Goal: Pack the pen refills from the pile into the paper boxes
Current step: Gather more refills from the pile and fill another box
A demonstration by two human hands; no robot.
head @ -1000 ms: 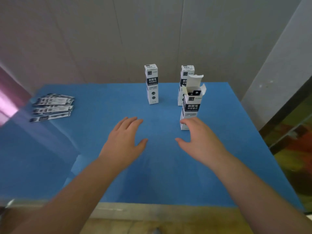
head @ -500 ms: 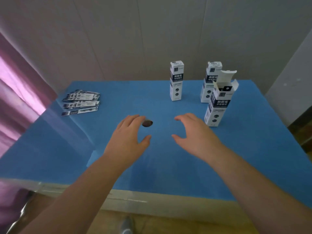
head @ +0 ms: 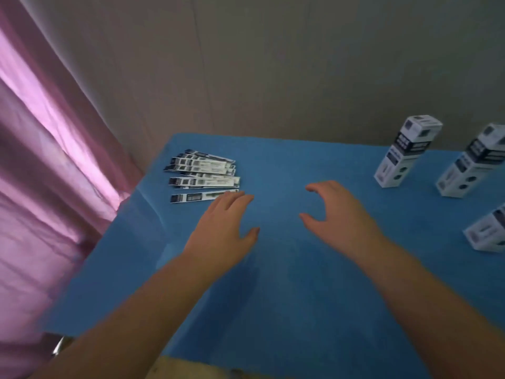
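Two bare forearms reach in from the near edge over a blue table (head: pixel 300 310), both hands holding nothing. The left hand (head: pixel 222 231) is spread flat with straight fingers and its thumb out to the side, the fingertips (head: pixel 240 196) at the right-hand end of the nearest packet in the pile of pen refills (head: pixel 203 176); whether they actually touch it cannot be told. The right hand (head: pixel 338 214) hovers beside it, well apart from the pile, fingers loosely arched and thumb spread, gripping nothing. The refills, in flat black-and-white printed packets, lie fanned out near the table's far left corner. At the right edge of view, a paper box (head: pixel 486 231) is partly cut off, and beyond it stand two closed, upright boxes (head: pixel 407 151) and (head: pixel 472 165). A pink curtain (head: pixel 46 173) hangs at left against a grey wall (head: pixel 273 64).
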